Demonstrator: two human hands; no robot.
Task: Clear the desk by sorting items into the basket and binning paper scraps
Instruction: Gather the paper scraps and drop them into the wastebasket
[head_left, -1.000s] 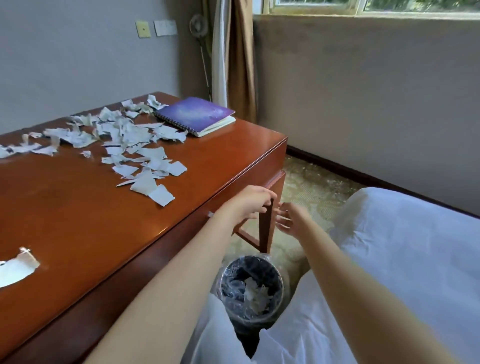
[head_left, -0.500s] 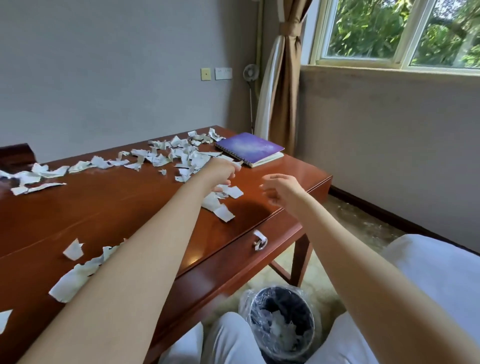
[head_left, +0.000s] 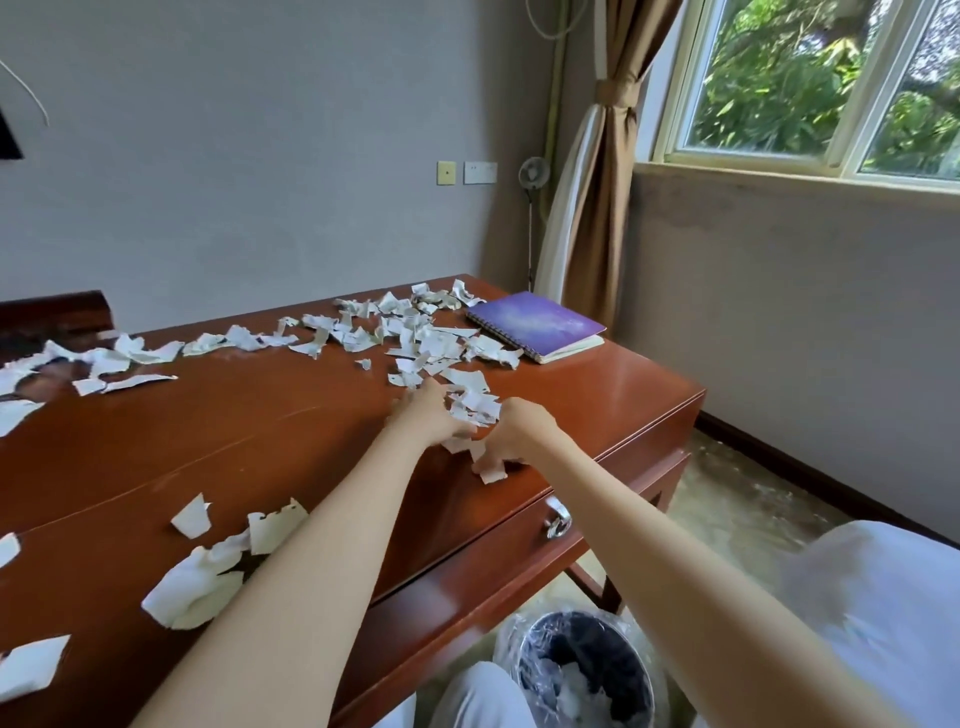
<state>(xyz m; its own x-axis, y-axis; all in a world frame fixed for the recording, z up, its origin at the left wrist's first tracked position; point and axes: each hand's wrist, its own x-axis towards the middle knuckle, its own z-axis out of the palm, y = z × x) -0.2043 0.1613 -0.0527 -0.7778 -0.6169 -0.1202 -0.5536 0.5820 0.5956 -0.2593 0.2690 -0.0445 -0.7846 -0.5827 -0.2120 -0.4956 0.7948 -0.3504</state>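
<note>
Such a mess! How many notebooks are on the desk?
1. The purple notebook lies at the far right corner of the desk, beside paper scraps; its left end is unseen.

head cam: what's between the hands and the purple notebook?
Only torn paper scraps on the desk, running from the left hand and right hand nearly to the purple notebook. Shown in the head view.

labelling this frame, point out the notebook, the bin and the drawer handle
notebook (head_left: 535, 323): head view, middle of the purple cover
bin (head_left: 584, 616): head view, far rim
drawer handle (head_left: 558, 522): head view, metal loop
</note>
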